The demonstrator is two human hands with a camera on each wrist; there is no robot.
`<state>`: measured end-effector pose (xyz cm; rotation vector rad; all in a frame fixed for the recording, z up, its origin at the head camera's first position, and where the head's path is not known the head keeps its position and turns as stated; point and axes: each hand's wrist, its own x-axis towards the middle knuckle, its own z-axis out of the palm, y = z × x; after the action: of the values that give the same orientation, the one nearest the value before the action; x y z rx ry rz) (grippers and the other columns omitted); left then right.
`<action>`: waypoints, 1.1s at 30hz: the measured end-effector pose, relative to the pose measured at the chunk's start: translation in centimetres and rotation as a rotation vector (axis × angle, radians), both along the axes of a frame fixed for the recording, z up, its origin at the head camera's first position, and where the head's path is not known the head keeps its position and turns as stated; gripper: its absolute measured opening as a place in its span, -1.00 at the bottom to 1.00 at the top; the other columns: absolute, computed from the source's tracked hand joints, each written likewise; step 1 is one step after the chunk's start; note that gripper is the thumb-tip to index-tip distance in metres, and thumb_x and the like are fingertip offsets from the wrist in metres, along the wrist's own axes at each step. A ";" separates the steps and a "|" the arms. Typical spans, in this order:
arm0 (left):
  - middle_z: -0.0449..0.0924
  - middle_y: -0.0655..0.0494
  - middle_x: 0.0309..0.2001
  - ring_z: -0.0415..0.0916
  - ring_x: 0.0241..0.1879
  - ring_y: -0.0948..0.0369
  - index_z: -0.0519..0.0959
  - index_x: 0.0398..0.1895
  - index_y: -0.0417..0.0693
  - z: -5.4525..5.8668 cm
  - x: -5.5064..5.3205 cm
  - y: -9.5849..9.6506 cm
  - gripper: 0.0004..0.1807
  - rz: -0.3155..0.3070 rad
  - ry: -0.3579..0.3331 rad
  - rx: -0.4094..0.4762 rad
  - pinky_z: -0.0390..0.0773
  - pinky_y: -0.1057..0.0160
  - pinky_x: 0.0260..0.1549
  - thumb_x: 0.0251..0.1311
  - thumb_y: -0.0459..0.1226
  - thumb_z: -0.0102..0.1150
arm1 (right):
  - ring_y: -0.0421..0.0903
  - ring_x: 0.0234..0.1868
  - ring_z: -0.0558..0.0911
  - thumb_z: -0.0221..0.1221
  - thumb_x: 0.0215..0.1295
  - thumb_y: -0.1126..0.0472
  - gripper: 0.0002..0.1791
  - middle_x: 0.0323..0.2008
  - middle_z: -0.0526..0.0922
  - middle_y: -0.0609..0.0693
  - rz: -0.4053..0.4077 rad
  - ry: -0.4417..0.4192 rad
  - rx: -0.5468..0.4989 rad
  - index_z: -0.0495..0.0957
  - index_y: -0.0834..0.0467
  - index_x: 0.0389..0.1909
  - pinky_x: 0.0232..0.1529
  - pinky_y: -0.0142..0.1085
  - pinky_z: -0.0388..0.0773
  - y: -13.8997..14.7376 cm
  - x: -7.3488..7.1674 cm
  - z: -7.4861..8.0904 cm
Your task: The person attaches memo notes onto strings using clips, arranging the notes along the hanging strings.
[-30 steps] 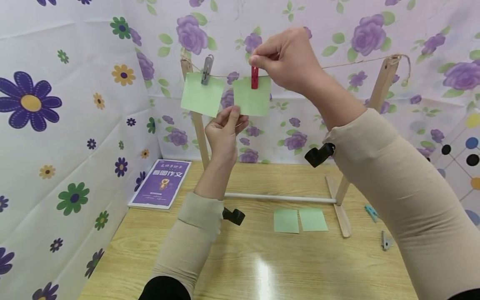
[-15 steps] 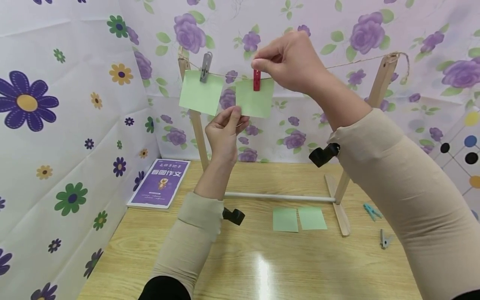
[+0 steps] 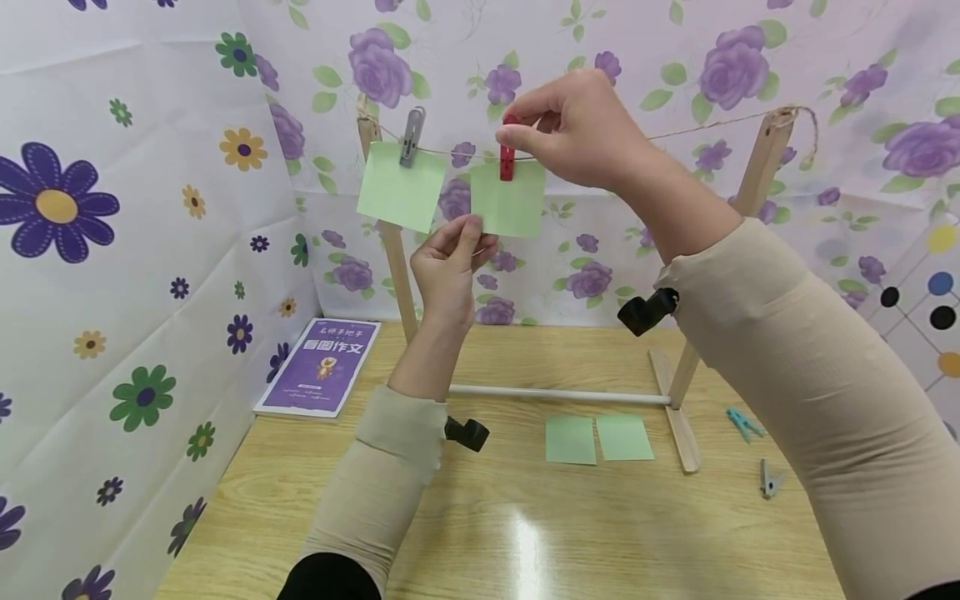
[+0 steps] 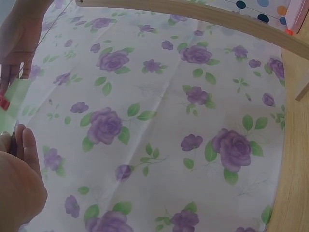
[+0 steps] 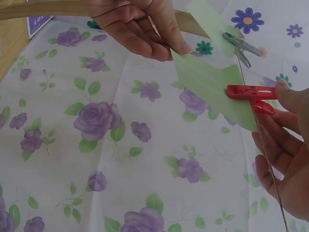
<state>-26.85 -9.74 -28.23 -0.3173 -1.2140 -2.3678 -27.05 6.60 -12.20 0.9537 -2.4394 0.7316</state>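
In the head view my right hand (image 3: 577, 129) pinches a red clothespin (image 3: 507, 162) between thumb and fingers at the twine (image 3: 697, 127). The clothespin sits over the top edge of a green paper square (image 3: 517, 204). My left hand (image 3: 450, 262) pinches that paper's lower left corner from below. From the right wrist view, the red clothespin (image 5: 251, 93) bites the paper (image 5: 212, 82) beside the line. Further left, a grey clothespin (image 3: 412, 137) holds another green paper square (image 3: 401, 187) on the twine.
Wooden posts (image 3: 761, 158) carry the twine, joined below by a white rod (image 3: 555, 393). Two green paper squares (image 3: 572, 440) lie on the table (image 3: 480, 533). A blue clothespin (image 3: 744, 423) and a grey one (image 3: 768, 481) lie right. A purple book (image 3: 321, 367) is back left.
My right hand has shifted slightly left and down on the red clothespin, and the fingers are now less tightly closed over its top. The left hand keeps the paper's corner.
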 end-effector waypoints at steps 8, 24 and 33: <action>0.71 0.05 -0.44 0.70 -0.45 0.24 0.75 -0.36 -0.06 -0.1 0.0 0.0 -0.90 -0.005 -0.004 0.009 0.78 0.24 -0.23 0.30 -0.39 0.32 | -0.17 -0.34 0.65 0.21 0.47 0.01 -0.69 -0.14 0.77 0.01 0.024 -0.037 0.020 0.76 0.12 -0.04 -0.32 -0.41 0.50 0.1 -0.1 0.1; 0.74 0.12 -0.38 0.74 -0.39 0.22 0.72 -0.23 -0.07 -0.3 0.0 -0.1 -0.97 -0.006 -0.048 -0.050 0.78 0.20 -0.20 0.32 -0.32 0.33 | 0.12 -0.06 0.56 0.13 0.42 -0.25 -0.34 -0.09 0.65 0.21 0.089 0.560 -0.311 0.64 0.31 0.07 0.04 -0.26 0.50 0.3 0.3 -2.3; 0.74 0.18 -0.29 0.72 -0.20 0.21 0.61 0.06 -0.16 -1.0 0.0 -0.5 -0.71 -0.056 -0.091 -0.172 0.71 0.10 0.04 0.32 -0.32 0.34 | 0.21 -0.44 0.48 -0.10 0.40 -0.50 -0.06 -0.51 0.61 0.24 0.108 0.820 -0.751 0.64 0.38 -0.40 -0.21 -0.43 0.45 1.7 3.1 -6.5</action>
<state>-26.81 -10.22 -29.24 -0.3051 -1.4733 -2.3523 -23.95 8.32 -18.74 0.8332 -1.2634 0.9463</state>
